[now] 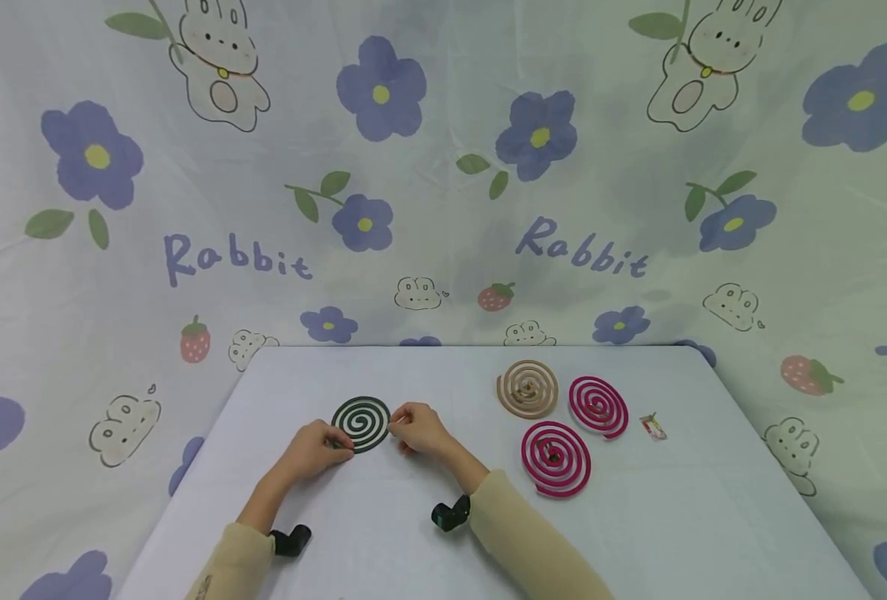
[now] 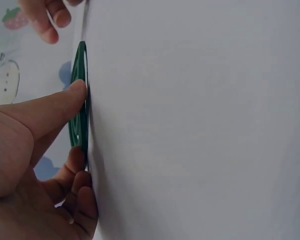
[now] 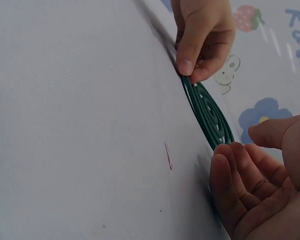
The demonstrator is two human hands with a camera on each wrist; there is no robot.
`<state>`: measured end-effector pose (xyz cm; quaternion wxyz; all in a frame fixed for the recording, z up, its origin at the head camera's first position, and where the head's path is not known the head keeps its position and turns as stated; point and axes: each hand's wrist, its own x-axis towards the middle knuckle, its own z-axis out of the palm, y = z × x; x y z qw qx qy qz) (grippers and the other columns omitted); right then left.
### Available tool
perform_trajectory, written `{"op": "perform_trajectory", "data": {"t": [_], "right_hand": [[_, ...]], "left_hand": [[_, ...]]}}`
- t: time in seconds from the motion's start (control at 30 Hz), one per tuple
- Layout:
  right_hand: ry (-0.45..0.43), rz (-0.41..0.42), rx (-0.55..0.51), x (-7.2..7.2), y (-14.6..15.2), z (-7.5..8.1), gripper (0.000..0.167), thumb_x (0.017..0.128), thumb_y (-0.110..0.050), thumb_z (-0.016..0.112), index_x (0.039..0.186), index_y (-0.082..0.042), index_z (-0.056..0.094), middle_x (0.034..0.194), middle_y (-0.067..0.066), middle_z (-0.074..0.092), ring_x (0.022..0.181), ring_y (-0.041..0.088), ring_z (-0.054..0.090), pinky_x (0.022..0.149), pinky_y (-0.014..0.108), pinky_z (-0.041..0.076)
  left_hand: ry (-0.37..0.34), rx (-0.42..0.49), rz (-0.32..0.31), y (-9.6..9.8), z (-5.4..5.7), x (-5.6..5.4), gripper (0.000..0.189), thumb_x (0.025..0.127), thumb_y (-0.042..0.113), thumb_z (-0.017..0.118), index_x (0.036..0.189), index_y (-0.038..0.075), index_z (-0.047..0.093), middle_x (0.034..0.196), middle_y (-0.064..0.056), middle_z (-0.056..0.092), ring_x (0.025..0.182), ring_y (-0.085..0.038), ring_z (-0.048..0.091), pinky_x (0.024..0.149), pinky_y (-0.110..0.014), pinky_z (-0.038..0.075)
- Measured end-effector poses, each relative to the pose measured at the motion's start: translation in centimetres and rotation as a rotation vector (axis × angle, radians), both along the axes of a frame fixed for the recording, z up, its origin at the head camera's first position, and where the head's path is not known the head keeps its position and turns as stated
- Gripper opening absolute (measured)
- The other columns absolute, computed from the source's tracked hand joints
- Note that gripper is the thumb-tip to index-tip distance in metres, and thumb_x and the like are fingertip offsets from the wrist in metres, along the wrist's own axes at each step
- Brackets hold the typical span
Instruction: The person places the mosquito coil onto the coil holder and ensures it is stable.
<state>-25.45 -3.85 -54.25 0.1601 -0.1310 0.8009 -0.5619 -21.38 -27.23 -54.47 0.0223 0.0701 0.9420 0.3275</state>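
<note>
A dark green mosquito coil (image 1: 363,398) lies near the left of the white table. My left hand (image 1: 312,450) pinches its near left edge, the thumb on the upper face, as the left wrist view shows. At the coil's right edge is my right hand (image 1: 423,429). In the right wrist view that hand's fingertips (image 3: 222,150) are right at the rim of the green coil (image 3: 210,112), while the thumb stands apart from them. The left hand (image 3: 205,40) holds the opposite edge there.
To the right lie a tan coil (image 1: 500,393) and two magenta coils, one nearer (image 1: 526,467) and one farther (image 1: 574,400). Beside them is a small red-and-white piece (image 1: 653,427). A printed rabbit-and-flower cloth (image 1: 443,167) hangs behind the table (image 1: 714,517).
</note>
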Motion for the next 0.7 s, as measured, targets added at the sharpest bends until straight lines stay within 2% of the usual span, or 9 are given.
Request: {"op": "perform_trajectory", "data": {"t": [0.13, 0.23, 0.4, 0.47, 0.57, 0.7], "right_hand": [[0.012, 0.005, 0.012, 0.1, 0.0, -0.3, 0.008, 0.091, -0.013, 0.068, 0.096, -0.008, 0.064, 0.073, 0.003, 0.063, 0.051, 0.014, 0.059, 0.045, 0.025, 0.05], [0.019, 0.004, 0.024, 0.1, 0.0, -0.5, 0.012, 0.09, -0.013, 0.069, 0.098, -0.007, 0.064, 0.072, 0.0, 0.062, 0.051, 0.014, 0.058, 0.046, 0.025, 0.049], [0.07, 0.018, 0.064, 0.1, -0.2, -0.5, 0.032, 0.085, -0.013, 0.075, 0.112, -0.004, 0.061, 0.071, -0.002, 0.06, 0.048, 0.013, 0.057, 0.046, 0.024, 0.046], [0.089, 0.019, 0.093, 0.0, -0.4, -0.5, 0.042, 0.082, -0.014, 0.078, 0.118, -0.004, 0.059, 0.071, -0.002, 0.06, 0.048, 0.012, 0.056, 0.045, 0.024, 0.045], [0.104, 0.016, 0.151, -0.2, -0.7, -0.6, 0.056, 0.078, -0.016, 0.082, 0.126, -0.004, 0.056, 0.072, -0.004, 0.06, 0.05, 0.012, 0.055, 0.046, 0.024, 0.044], [0.131, 0.011, 0.243, -0.4, -1.1, -0.5, 0.068, 0.072, -0.019, 0.087, 0.131, -0.006, 0.054, 0.073, -0.005, 0.059, 0.057, 0.012, 0.055, 0.051, 0.025, 0.045]], "left_hand": [[0.011, -0.004, -0.007, 0.2, -0.1, 0.4, 0.01, 0.078, 0.016, 0.082, 0.077, 0.021, 0.073, 0.081, 0.004, 0.058, 0.076, -0.016, 0.047, 0.069, -0.034, 0.04], [-0.013, 0.016, -0.008, 0.2, 0.1, 0.7, 0.008, 0.079, 0.019, 0.081, 0.08, 0.021, 0.073, 0.085, 0.003, 0.059, 0.079, -0.016, 0.048, 0.07, -0.035, 0.041], [-0.073, 0.098, 0.044, -0.4, 0.6, 0.7, 0.011, 0.084, 0.02, 0.077, 0.089, 0.013, 0.069, 0.091, -0.001, 0.061, 0.083, -0.019, 0.054, 0.071, -0.035, 0.045], [-0.089, 0.13, 0.079, -0.8, 0.7, 0.3, 0.017, 0.085, 0.018, 0.076, 0.097, 0.009, 0.067, 0.091, -0.003, 0.06, 0.085, -0.02, 0.056, 0.071, -0.034, 0.047], [-0.11, 0.168, 0.115, -1.2, 1.0, -0.2, 0.036, 0.086, 0.016, 0.075, 0.115, 0.0, 0.061, 0.092, -0.006, 0.059, 0.085, -0.021, 0.056, 0.069, -0.033, 0.048], [-0.135, 0.147, 0.138, -1.4, 1.1, -0.9, 0.054, 0.086, 0.017, 0.074, 0.13, -0.007, 0.051, 0.092, -0.008, 0.057, 0.082, -0.021, 0.053, 0.067, -0.032, 0.045]]}}
